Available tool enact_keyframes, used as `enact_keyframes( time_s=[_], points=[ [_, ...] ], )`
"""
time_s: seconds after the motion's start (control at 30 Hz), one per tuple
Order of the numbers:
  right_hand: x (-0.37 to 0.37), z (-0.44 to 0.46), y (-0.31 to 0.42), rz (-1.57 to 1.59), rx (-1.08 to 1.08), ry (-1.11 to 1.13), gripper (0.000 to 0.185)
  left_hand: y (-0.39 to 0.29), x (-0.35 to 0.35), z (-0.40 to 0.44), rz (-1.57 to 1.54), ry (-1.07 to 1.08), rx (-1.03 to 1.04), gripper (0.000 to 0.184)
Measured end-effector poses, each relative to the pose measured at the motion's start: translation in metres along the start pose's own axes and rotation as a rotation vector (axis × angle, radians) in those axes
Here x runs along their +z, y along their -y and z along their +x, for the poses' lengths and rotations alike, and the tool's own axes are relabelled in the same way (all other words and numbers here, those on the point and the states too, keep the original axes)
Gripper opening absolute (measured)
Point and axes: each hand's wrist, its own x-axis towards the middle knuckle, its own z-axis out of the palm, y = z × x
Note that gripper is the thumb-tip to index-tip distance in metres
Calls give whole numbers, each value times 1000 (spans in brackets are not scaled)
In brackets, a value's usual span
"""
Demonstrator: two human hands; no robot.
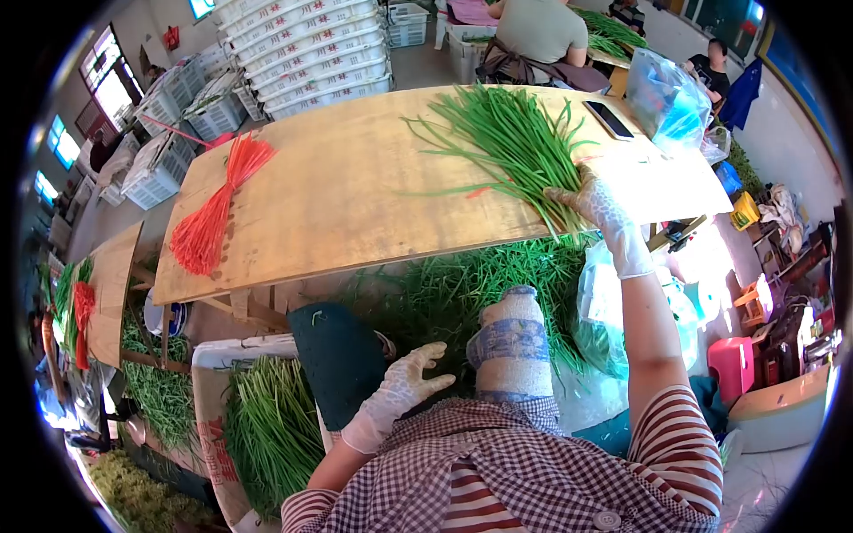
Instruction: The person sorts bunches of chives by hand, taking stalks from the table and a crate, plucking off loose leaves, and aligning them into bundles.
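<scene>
On the right part of the wooden table [355, 186] lies a bunch of long green stalks [511, 133]. My right hand [591, 200], in a pale glove, is closed round the stalk ends at the table's front edge. My left hand [410, 382], gloved too, hovers over my lap with fingers apart and nothing in it. Below and left of it, a white crate [209, 400] holds more green stalks [271, 426]. A bundle of red ties [222, 209] lies on the table's left end.
A phone [609, 120] and a plastic bag [666, 102] are at the table's right end. Loose greens [498, 275] cover the floor beneath. Stacked white crates [306, 53] stand behind. Another person [538, 35] sits beyond the table.
</scene>
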Motion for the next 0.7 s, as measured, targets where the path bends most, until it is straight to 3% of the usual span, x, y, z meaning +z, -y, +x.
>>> enact_keyframes(
  time_s=[0.1, 0.2, 0.23, 0.33, 0.37, 0.4, 0.47, 0.53, 0.57, 0.67, 0.7],
  points=[
    [3, -19, 27, -206, -138, 14, 110, 2, -3, -4, -43, -35, -11, 64],
    [17, -17, 28, -231, -45, 15, 107, -1, -3, 2, -71, -99, 30, 56],
    [21, -18, 31, -217, 3, 35, 104, -14, -8, 6, -75, -175, 118, 50],
    [26, -26, 26, -76, -172, 45, 99, -62, -31, 42, 163, -441, 478, 41],
    [12, -27, 33, 17, -95, 222, 95, -82, -41, 54, 215, -505, 538, 37],
    [14, -24, 23, 182, 51, 80, 78, -97, -48, 67, 267, -568, 598, 34],
    [0, 8, -9, 223, 21, -89, 58, -108, -55, 94, 398, -657, 565, 31],
    [-8, 3, -15, 120, -150, -299, 54, -110, -57, 121, 498, -718, 533, 31],
    [-8, -4, -9, 134, -95, -223, 55, -113, -56, 130, 560, -738, 490, 32],
    [29, -41, 27, -153, -255, -365, 62, -107, -30, 159, 775, -863, 485, 30],
    [40, -43, 29, -166, -364, -321, 67, -107, -18, 175, 658, -883, 493, 28]
  ],
)
